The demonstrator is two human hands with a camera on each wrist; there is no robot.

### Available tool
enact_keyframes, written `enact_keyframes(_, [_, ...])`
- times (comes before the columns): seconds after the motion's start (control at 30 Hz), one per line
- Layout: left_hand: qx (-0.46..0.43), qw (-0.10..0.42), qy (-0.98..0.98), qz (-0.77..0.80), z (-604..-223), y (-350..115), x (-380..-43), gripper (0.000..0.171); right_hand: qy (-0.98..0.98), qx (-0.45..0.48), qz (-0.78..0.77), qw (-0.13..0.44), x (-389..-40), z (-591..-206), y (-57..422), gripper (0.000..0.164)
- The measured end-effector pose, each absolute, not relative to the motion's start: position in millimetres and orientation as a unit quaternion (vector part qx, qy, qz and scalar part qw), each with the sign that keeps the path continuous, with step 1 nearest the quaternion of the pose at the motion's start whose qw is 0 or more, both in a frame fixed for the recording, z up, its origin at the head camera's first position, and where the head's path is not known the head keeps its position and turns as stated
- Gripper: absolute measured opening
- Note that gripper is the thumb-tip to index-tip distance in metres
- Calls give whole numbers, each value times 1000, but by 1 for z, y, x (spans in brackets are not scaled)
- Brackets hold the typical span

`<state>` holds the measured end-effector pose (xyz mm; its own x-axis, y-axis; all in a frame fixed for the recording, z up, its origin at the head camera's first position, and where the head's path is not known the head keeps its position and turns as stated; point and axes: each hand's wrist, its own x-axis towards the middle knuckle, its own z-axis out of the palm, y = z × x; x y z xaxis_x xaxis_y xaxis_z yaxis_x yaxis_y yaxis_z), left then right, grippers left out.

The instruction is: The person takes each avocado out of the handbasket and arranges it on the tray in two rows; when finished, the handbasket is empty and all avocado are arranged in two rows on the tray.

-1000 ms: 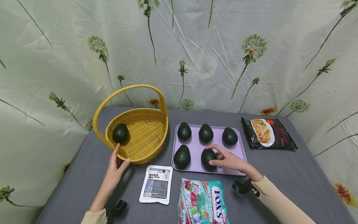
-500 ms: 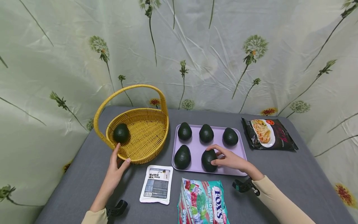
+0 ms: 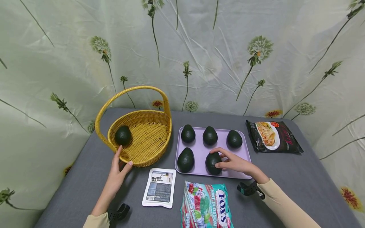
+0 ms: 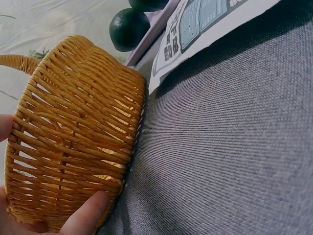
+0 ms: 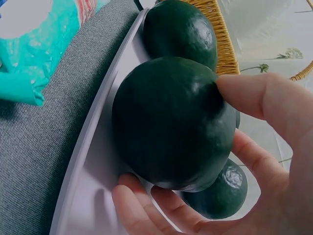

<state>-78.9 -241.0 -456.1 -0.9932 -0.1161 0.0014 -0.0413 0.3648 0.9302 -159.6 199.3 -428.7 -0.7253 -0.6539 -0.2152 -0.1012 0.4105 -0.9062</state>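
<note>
My right hand [image 3: 235,164] curls its thumb and fingers round a dark green avocado [image 3: 212,163] at the front of a lavender tray [image 3: 200,150]. In the right wrist view the fingers wrap the sides of this avocado [image 5: 168,125], low over the tray. Several other avocados lie on the tray, one [image 3: 186,160] just to the left. My left hand [image 3: 115,172] holds the near left side of a yellow woven basket [image 3: 149,134], and one finger [image 4: 90,213] lies low against its outer wall in the left wrist view. Inside the basket, at the left, is a single avocado [image 3: 123,135].
A white pouch [image 3: 159,187] lies between the left hand and the tray's front corner. Close in front of the tray is a teal Fox's candy bag [image 3: 206,205]. A black noodle packet [image 3: 273,136] sits right of the tray. The basket's tall handle [image 3: 134,89] arches above it.
</note>
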Motion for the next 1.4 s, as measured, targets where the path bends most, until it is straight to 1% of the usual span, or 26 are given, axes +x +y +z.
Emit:
enact_keyframes(0.3, [53, 28, -829, -556, -456, -241, -79, 79, 792, -236, -487, 282, -158, -429, 202, 51])
enact_keyframes(0.5, [58, 26, -831, -553, -456, -241, -80, 79, 789, -219, -501, 279, -157, -433, 193, 48])
enact_keyframes(0.63, [59, 28, -831, -553, -456, -241, -79, 79, 793, -208, -512, 256, -156, -439, 181, 45])
enact_keyframes(0.77, [57, 30, -829, -555, -456, -240, -78, 79, 799, -219, -505, 240, -158, -439, 178, 43])
enact_keyframes(1.0, [56, 33, -830, -554, -455, -239, -79, 79, 802, -238, -483, 260, -160, -434, 198, 40])
enact_keyframes(1.17, [58, 30, -830, -553, -457, -241, -80, 80, 799, -243, -476, 274, -162, -432, 208, 42])
enact_keyframes(1.4, [53, 32, -827, -558, -458, -241, -80, 79, 801, -257, -469, 270, -163, -432, 207, 44])
